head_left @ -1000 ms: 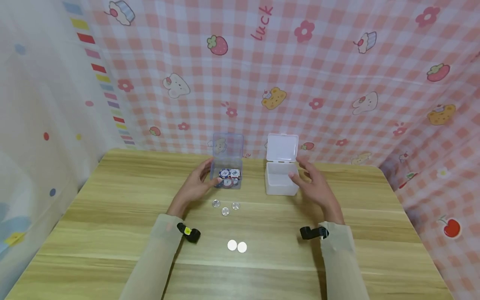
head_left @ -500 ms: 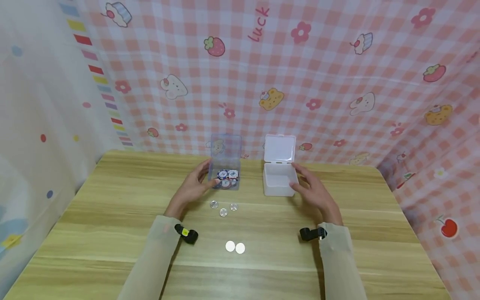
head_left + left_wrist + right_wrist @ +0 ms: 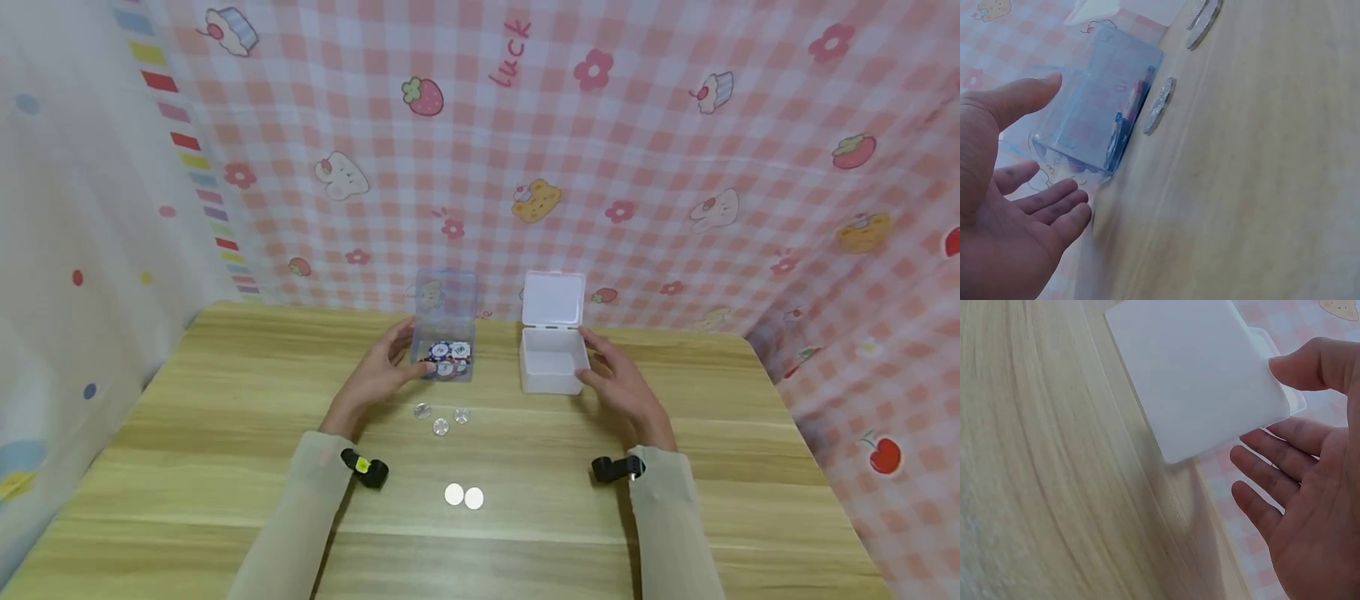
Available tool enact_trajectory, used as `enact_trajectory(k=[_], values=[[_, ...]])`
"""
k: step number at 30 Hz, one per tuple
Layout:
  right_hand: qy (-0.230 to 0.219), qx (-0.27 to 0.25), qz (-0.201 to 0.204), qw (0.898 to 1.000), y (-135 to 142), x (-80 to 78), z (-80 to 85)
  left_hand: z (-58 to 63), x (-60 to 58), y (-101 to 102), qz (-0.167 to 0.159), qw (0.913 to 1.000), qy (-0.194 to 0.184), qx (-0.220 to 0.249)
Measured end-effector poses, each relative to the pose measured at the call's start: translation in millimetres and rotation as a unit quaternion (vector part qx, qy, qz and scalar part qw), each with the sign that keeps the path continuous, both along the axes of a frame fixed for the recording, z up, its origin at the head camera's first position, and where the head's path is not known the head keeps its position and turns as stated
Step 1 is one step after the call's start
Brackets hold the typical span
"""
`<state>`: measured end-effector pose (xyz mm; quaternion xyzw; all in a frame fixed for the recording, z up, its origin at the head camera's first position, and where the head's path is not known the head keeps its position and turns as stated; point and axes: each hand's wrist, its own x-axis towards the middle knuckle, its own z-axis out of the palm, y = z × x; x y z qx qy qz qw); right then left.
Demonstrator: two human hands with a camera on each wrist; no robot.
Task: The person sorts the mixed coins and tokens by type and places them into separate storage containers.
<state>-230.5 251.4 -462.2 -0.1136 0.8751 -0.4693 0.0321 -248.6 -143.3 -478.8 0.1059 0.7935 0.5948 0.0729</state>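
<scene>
My left hand [image 3: 375, 373] is spread at the left side of a clear bluish plastic box [image 3: 1094, 103], its thumb tip overlapping the box's front corner in the head view. Inside that box lie several poker chips [image 3: 441, 352], and its lid stands up at the back. On the right, my other hand [image 3: 628, 387] is beside a white plastic box [image 3: 551, 386] with a raised lid; nothing shows inside it. The right thumb lies right at that box's corner, and the fingers extend along its side. Three silvery discs [image 3: 441, 427], coin-like, lie before the clear box.
Two plain white discs [image 3: 463, 497] lie side by side nearer the front of the wooden table [image 3: 525, 550]. A pink checked cloth [image 3: 450, 183] hangs right behind both boxes. Each wrist wears a black strapped camera.
The whole head view has shifted slightly, so everything appears a little further left. My right thumb and fingers have come closer to the white box. Boxes and discs keep their places.
</scene>
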Motion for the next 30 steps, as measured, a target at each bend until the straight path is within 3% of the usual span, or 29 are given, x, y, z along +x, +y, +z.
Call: enact_trajectory(k=[11,22,30], values=[[-0.007,0.015,-0.006,1.0,-2.9,-0.1,-0.2,9.6,7.6,-14.5,0.024,0.9981,0.013,-0.055],[0.004,0.05,-0.014,0.999,0.3,1.5,1.1,12.0,24.7,-18.9,0.051,0.995,0.001,-0.086],[-0.004,0.035,-0.01,0.999,1.9,0.7,-1.7,11.9,39.5,-17.8,0.042,0.9933,0.01,-0.107]])
